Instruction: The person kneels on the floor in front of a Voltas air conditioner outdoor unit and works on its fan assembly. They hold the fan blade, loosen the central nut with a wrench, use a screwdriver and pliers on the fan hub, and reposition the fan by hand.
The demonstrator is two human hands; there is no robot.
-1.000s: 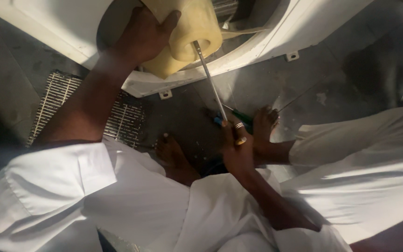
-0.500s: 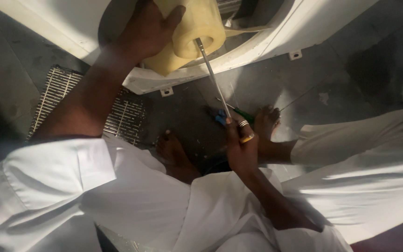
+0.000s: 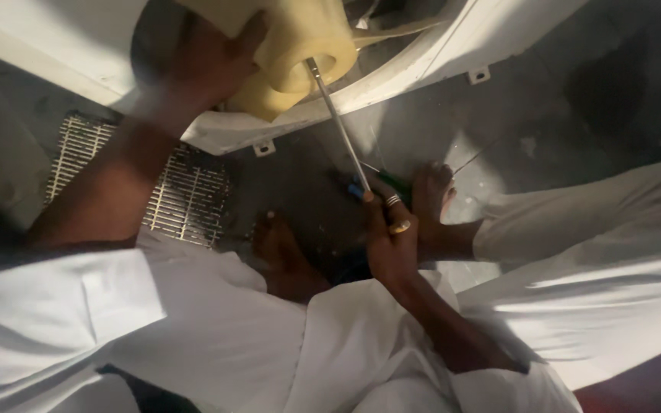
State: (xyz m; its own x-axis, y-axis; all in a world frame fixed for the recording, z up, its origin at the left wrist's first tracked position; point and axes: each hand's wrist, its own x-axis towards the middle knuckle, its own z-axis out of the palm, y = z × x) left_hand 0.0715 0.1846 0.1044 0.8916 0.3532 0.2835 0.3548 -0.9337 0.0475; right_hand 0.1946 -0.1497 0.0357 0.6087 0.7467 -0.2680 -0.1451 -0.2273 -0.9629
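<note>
My left hand (image 3: 208, 65) grips the stiff, light-looking yellow fan hub (image 3: 300, 53) inside the white housing (image 3: 422, 61); my right hand (image 3: 392, 241) clenches the screwdriver (image 3: 338, 122) handle, its tip in the hub.

fan hub (image 3: 300, 57): pale cream-yellow, under the left hand (image 3: 212, 65) | screwdriver (image 3: 338, 126): silver shaft; blue and green handle inside the right hand (image 3: 392, 237) | rings (image 3: 395, 214): silver and gold, on that hand | casing (image 3: 437, 53): white, beyond the hub | grate (image 3: 185, 195): pale metal slats, striped, left of the grip | floor (image 3: 307, 183): dark grey | clothing (image 3: 216, 336): white
</note>
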